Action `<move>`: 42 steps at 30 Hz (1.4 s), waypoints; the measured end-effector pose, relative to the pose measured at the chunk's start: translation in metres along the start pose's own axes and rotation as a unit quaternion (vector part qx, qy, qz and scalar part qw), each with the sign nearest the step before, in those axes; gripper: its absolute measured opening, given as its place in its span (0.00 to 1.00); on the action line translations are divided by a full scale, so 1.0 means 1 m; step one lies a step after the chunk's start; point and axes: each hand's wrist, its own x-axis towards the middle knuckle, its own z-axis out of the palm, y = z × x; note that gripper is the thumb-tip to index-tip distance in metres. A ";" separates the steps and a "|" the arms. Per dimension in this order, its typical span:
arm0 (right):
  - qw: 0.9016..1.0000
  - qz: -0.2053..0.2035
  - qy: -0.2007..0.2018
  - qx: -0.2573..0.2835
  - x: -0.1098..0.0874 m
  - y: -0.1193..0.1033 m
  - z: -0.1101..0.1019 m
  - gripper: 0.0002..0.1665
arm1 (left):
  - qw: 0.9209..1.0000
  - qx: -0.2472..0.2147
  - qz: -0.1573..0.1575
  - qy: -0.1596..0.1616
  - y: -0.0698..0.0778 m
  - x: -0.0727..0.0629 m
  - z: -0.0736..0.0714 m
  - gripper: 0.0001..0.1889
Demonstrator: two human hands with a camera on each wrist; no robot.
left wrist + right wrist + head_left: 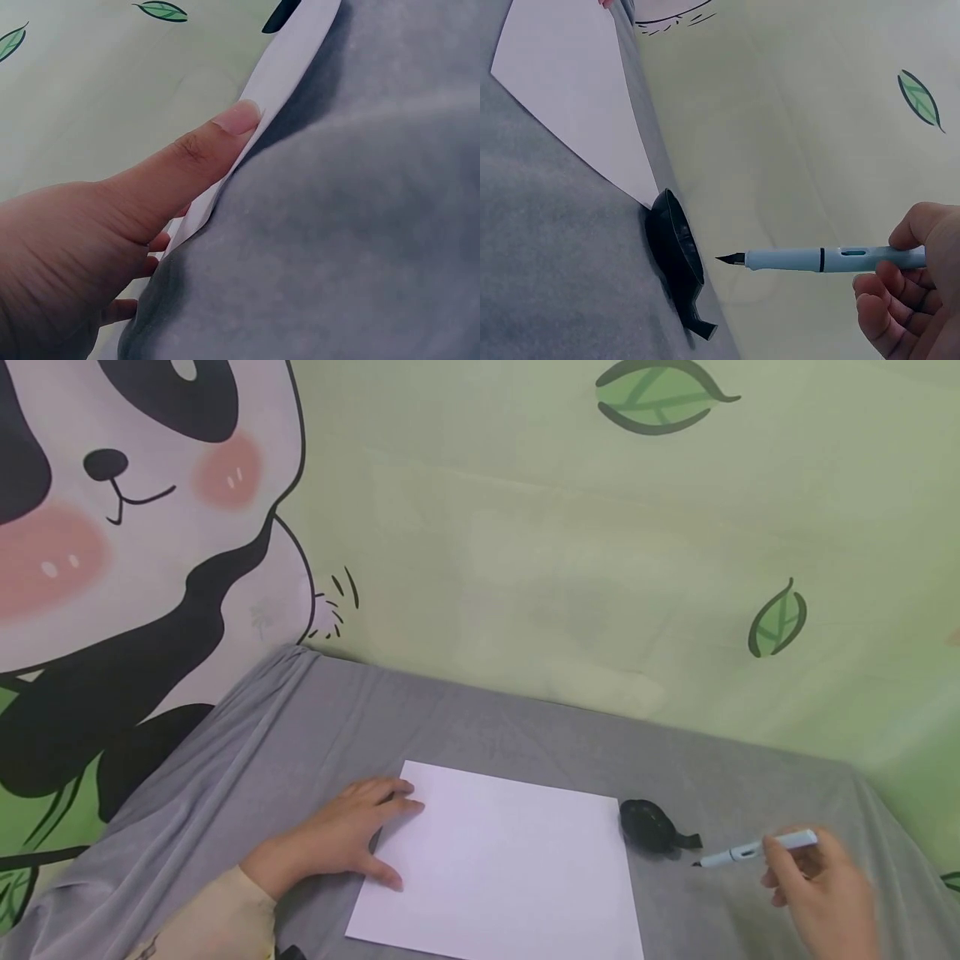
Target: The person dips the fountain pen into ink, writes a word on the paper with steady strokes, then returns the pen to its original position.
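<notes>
A white sheet of paper (510,868) lies on the grey cloth. My left hand (348,831) rests on its left edge with thumb and fingers spread; in the left wrist view the thumb (187,154) presses on the paper's edge. To the right of the paper, my right hand (825,885) holds a light blue fountain pen (742,853) above the cloth. The pen's dark nib (731,259) is uncovered and points left, apart from the paper. Between the pen and the paper sits a glossy black oval object (648,827) with a short flat tail; its kind is unclear.
Grey cloth (465,718) covers the table, with folds at the left. Behind it hangs a pale green backdrop (525,568) with printed leaves and a large panda (150,527) at the left. The black object stands close against the paper's right edge.
</notes>
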 end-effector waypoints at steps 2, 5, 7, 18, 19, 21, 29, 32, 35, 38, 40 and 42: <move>1.000 -0.019 0.014 0.005 -0.002 0.000 0.002 0.08 | 1.000 -0.002 -0.003 -0.001 0.000 -0.001 0.000 0.46; 0.999 -0.039 0.027 0.002 -0.004 -0.001 0.005 0.09 | 1.000 -0.005 -0.006 -0.003 -0.001 -0.003 0.000 0.47; 0.999 -0.043 0.025 -0.005 -0.004 -0.002 0.007 0.11 | 1.000 -0.009 -0.007 -0.005 -0.001 -0.005 0.000 0.47; 0.998 -0.057 -0.029 0.022 -0.004 -0.003 0.012 0.17 | 1.000 -0.019 -0.009 -0.007 -0.001 -0.011 0.001 0.47; 0.997 -0.061 -0.031 0.026 -0.004 -0.002 0.012 0.16 | 1.000 -0.018 -0.009 -0.006 -0.001 -0.010 0.001 0.47; 0.996 -0.069 -0.034 0.035 -0.003 -0.001 0.012 0.15 | 1.000 -0.013 -0.005 -0.002 -0.001 -0.008 0.001 0.47; 0.996 -0.026 -0.082 0.009 0.003 -0.002 0.003 0.18 | 1.000 -0.014 0.005 -0.001 0.000 -0.002 -0.001 0.46; 0.996 -0.027 -0.090 0.008 0.007 -0.006 0.000 0.20 | 1.000 -0.020 0.001 -0.008 -0.001 -0.002 -0.002 0.46; 0.994 -0.049 -0.090 0.033 0.011 -0.009 0.001 0.21 | 1.000 -0.026 -0.005 -0.015 -0.002 -0.001 -0.002 0.47; 0.991 -0.067 -0.091 0.074 0.014 -0.013 0.003 0.21 | 1.000 -0.024 -0.005 -0.015 -0.003 0.000 -0.001 0.47; 0.988 -0.071 -0.091 0.101 0.016 -0.016 0.006 0.19 | 1.000 -0.021 -0.005 -0.014 -0.004 0.000 -0.001 0.47; 0.986 -0.069 -0.093 0.123 0.018 -0.018 0.010 0.17 | 1.000 -0.017 -0.006 -0.013 -0.004 -0.001 -0.001 0.47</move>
